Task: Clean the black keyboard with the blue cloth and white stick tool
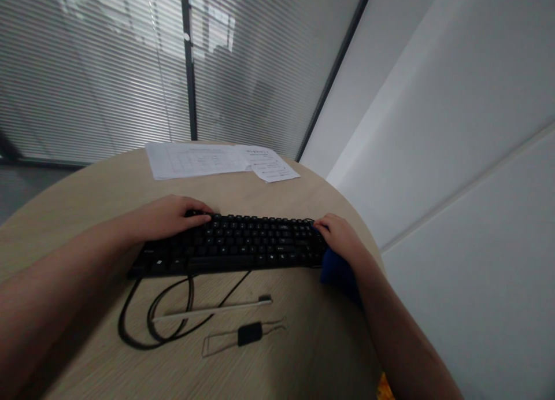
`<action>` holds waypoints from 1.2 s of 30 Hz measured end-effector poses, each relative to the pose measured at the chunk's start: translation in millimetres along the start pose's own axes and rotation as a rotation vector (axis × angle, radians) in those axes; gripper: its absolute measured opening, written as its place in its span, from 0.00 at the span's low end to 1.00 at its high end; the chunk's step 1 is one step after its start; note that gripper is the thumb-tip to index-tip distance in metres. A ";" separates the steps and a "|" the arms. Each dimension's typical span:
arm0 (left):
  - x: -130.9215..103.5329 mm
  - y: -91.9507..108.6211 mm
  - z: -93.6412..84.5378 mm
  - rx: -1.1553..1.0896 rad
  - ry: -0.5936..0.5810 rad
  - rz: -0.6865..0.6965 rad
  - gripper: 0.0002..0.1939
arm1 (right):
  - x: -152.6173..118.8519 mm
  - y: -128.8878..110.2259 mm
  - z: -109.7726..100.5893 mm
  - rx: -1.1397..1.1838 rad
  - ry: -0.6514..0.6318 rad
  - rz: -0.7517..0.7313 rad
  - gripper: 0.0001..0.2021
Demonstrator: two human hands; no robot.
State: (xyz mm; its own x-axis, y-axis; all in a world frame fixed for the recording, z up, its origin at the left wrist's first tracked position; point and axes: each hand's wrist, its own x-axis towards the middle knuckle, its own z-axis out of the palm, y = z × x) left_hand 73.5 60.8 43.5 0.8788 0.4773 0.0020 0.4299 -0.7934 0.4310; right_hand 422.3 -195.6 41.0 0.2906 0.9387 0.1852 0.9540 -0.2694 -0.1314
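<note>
A black keyboard [247, 241] lies flat across the round wooden table. My left hand [173, 216] rests on its left part, thumb and fingers at the upper edge. At the right end, my right hand [338, 233] has its fingers closed over a blue cloth [338, 273], touching the keyboard's upper right corner. Nearer to me lie a thin white brush [217, 310] with a dark head and a wire puller [250, 334] with a black middle. Neither is touched by a hand.
The keyboard's black cable [125, 325] is looped on the table [312, 359] at the near left. Printed papers [199, 160] lie at the far edge. Beyond stand glass panels with blinds [108, 70], and a white wall [468, 157] is at the right.
</note>
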 end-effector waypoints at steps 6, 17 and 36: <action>-1.6 2.1 -0.3 -0.016 -0.004 0.006 0.25 | -5.9 0.5 -3.9 0.027 -0.041 -0.033 0.11; 3.7 -7.6 2.2 -0.007 0.008 -0.005 0.26 | -9.8 19.8 -10.8 0.059 0.145 0.044 0.11; 3.8 -4.8 2.7 -0.002 0.026 -0.021 0.25 | -3.1 9.4 -1.2 0.000 -0.018 0.108 0.10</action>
State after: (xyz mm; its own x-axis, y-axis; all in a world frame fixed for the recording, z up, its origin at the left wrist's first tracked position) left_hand 75.3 65.4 39.0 0.8637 0.5038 0.0161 0.4480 -0.7819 0.4335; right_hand 430.4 -201.3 40.4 0.3906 0.9079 0.1520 0.9171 -0.3696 -0.1492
